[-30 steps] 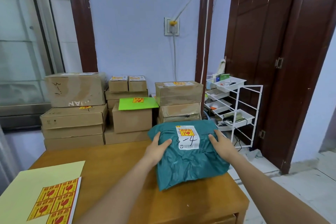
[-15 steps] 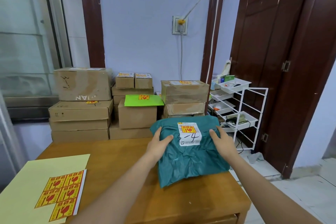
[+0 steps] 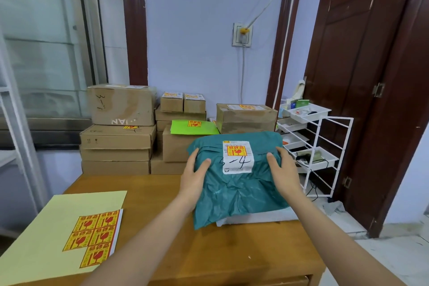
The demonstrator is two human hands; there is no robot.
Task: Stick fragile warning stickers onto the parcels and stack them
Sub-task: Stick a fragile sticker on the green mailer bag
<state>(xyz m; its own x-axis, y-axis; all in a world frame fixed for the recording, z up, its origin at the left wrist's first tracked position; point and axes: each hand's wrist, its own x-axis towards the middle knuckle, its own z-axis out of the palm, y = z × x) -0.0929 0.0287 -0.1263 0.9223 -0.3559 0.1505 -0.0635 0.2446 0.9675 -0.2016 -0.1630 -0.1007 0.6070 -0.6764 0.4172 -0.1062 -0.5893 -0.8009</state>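
Lifted since before, exposing a white parcel (image 3: 255, 217) near the wooden table's (image 3: 162, 193) right edge, the crumpled teal plastic mailer bag (image 3: 239, 193), labelled "3-4", sits gripped between left hand (image 3: 193, 177) and right hand (image 3: 284, 173).

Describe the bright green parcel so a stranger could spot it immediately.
Look past the wooden table to the cardboard boxes against the blue wall. In the middle stack, the green parcel lies flat on a box: the only bright green item, thin, with a fragile sticker.

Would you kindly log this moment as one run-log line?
step: stacking | left hand and right hand: grip teal plastic mailer parcel | fragile sticker: on | target: brown cardboard boxes
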